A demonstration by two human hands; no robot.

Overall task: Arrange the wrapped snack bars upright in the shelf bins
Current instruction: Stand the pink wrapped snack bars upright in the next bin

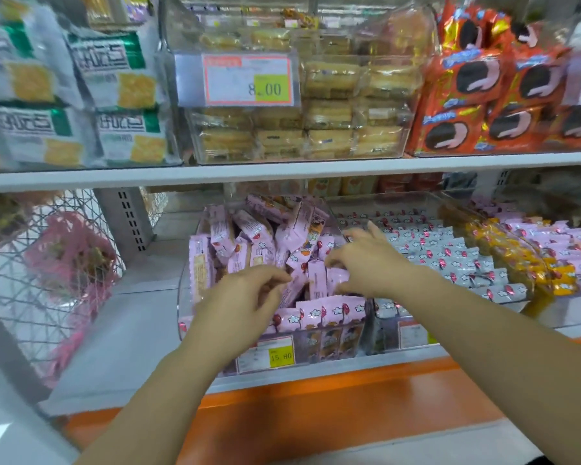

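While both forearms reach over the orange shelf edge (316,407), the left hand (239,307) curls its fingers into the clear bin (182,297), pinching at a pink bar; whether it grips it I cannot tell. Just beside it, the right hand (366,260) spreads loosely over the pink bars (249,236), fingertips touching them. Front bars stand upright in a row; those behind lie jumbled. Further right, another bin (450,203) holds neat rows. Above, a price tag (247,80) fronts pale cakes.
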